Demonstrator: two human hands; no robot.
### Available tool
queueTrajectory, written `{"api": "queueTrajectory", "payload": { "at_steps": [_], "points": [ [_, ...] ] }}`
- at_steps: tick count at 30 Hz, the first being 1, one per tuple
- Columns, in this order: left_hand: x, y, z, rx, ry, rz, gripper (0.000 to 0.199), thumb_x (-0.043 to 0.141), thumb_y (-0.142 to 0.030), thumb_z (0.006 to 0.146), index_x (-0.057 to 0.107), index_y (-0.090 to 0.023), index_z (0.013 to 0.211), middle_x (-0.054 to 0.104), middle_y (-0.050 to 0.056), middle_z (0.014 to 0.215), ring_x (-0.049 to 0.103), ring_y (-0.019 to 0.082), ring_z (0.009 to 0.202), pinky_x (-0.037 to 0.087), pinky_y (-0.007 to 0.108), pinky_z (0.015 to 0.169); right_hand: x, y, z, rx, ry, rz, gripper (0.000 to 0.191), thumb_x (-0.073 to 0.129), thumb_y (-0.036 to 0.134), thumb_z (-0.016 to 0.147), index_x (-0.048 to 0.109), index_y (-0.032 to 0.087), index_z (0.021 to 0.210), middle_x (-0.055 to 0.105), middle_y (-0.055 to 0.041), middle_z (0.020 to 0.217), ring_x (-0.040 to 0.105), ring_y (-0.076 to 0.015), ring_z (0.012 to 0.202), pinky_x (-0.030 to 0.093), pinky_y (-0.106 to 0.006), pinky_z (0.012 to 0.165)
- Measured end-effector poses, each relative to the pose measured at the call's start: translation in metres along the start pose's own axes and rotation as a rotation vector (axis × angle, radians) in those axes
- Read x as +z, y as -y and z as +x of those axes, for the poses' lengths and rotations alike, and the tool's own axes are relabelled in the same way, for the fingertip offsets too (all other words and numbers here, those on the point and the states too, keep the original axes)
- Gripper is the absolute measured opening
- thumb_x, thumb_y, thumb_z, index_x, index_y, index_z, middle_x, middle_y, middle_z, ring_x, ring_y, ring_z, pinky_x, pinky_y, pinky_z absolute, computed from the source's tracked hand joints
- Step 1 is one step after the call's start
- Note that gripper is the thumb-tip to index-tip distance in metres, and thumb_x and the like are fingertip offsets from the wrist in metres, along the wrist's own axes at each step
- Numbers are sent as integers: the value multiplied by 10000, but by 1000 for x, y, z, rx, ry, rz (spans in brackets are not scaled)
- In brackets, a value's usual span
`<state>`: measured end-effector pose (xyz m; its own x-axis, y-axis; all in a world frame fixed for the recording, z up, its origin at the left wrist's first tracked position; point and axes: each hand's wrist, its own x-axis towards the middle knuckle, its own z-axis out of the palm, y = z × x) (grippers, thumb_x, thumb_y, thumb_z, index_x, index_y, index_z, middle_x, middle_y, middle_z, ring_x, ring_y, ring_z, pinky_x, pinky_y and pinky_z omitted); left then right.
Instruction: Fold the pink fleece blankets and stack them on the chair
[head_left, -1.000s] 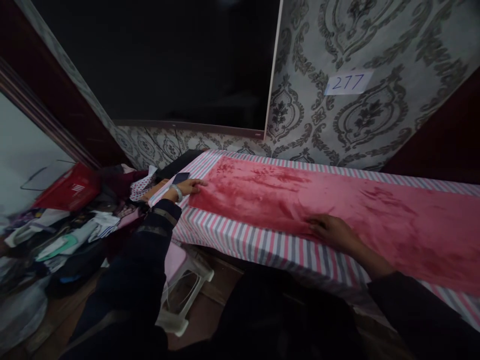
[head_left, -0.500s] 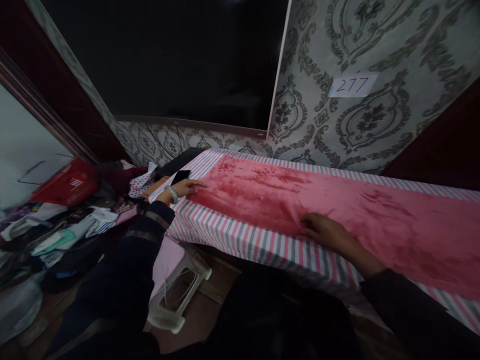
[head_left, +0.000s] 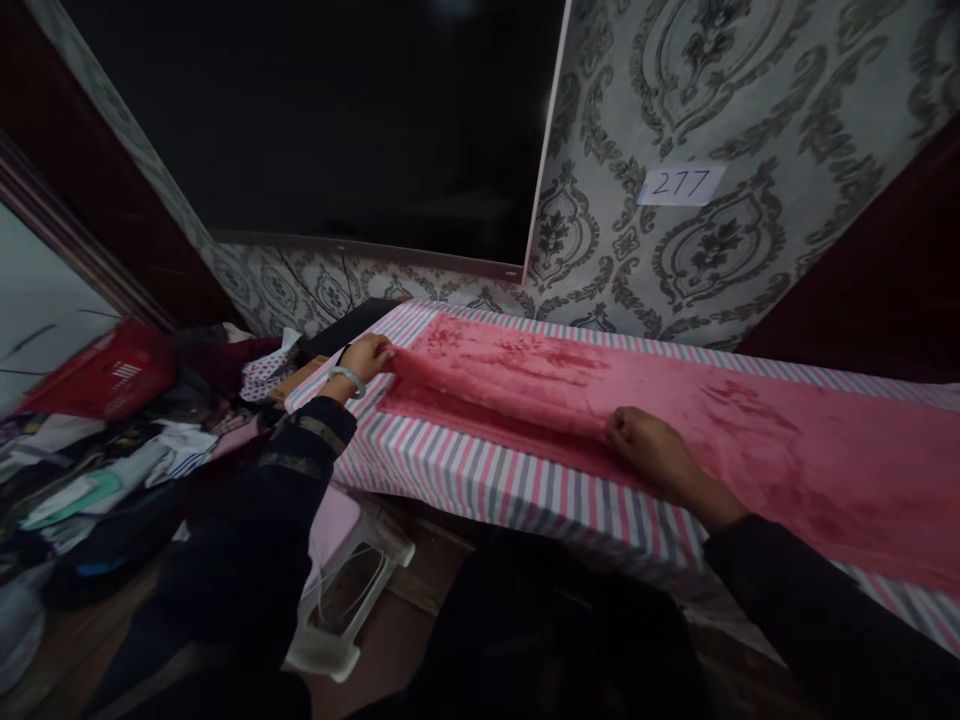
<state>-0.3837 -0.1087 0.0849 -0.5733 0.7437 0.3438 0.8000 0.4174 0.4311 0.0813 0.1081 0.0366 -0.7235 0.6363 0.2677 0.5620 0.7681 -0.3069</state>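
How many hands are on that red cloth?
2. The left hand pinches the red cloth at its left end; the right hand grips the raised fold farther right, nearer the front edge. No other hands show.

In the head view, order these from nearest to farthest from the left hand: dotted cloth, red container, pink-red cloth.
From the left hand:
1. Pink-red cloth: in its fingers, stretching off to the right.
2. Dotted cloth: to the left, on the near side of the container.
3. Red container: farther left, beyond the dotted cloth.
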Motion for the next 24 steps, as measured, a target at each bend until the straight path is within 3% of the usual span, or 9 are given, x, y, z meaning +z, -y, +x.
{"api": "queueTrajectory", "payload": {
  "at_steps": [3,5,9,13,18,21,24],
  "points": [
    [11,-3,-4,22,-144,-54,127,568,-181,799,642,-182,901,584,82,982,571,231,878,469,358,851,-3,-4,7,65,-239,-12,120,469,282,896,564,232,842,661,-64,785,615,-216,700,409,-302,633],
    [22,-1,-15,54,-173,-145,184,514,-101,755,598,-185,895,561,81,1028,563,209,839,481,354,814,6,-8,3,20,-305,2,147,433,279,931,560,231,875,663,-84,841,625,-230,754,445,-319,682],
    [40,10,-50,81,-86,-196,215,491,-36,633,530,-207,757,544,43,880,549,203,817,487,354,834,42,-19,-25,-187,-184,-41,229,366,233,974,582,229,896,663,-117,930,631,-255,842,487,-359,774],
    [46,20,-70,92,5,-204,219,500,-46,582,510,-219,715,536,34,842,544,208,841,491,352,851,67,-23,-49,-219,-153,-97,277,348,227,999,610,218,909,675,-127,941,631,-267,898,499,-387,851],
    [44,21,-69,53,36,-209,203,518,-76,560,519,-216,706,546,43,866,552,208,847,493,359,866,60,-12,-53,-146,-179,-167,293,361,217,1006,646,188,1065,682,-146,1029,627,-293,976,501,-396,817],
    [43,22,-70,2,48,-211,196,546,-114,556,566,-208,728,583,50,909,568,208,858,502,346,847,55,-4,-57,-108,-154,-188,278,391,209,1002,668,197,1012,673,-142,1007,617,-296,996,488,-370,761],
    [40,26,-68,-89,64,-207,115,569,-217,637,617,-201,740,638,54,908,599,215,887,509,323,826,52,2,-59,-77,-122,-203,271,406,171,990,671,214,954,670,-122,980,607,-273,968,464,-343,735]
  ]
}}
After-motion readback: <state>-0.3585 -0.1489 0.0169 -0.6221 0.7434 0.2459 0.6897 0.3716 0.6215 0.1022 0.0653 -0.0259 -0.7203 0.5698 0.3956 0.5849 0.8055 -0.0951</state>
